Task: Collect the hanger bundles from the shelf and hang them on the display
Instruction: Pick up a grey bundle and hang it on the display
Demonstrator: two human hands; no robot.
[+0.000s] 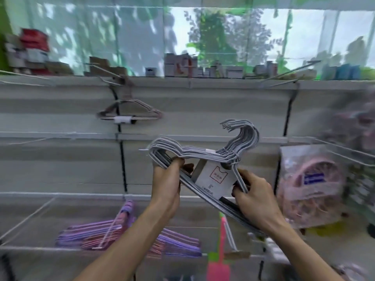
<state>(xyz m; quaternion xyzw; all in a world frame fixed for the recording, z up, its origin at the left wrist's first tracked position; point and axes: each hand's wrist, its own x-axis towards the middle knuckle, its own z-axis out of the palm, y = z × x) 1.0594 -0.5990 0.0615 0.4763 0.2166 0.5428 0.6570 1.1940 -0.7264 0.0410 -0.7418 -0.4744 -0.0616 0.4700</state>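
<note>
I hold a bundle of grey hangers (205,153) with a white paper label in front of the slatted display wall (60,110). My left hand (168,185) grips the bundle's left shoulder from below. My right hand (253,197) grips its lower bar and right side. The hooks point up and to the right. Another hanger bundle (129,114), pinkish, hangs on a peg at upper left. Purple and pink hanger bundles (113,234) lie on the wire shelf below.
Metal pegs (288,73) stick out from the wall's top rail. A bagged pink item (310,185) hangs at right. A pink and green tool (220,254) stands at bottom centre. Small boxes (182,66) line the top ledge before a window.
</note>
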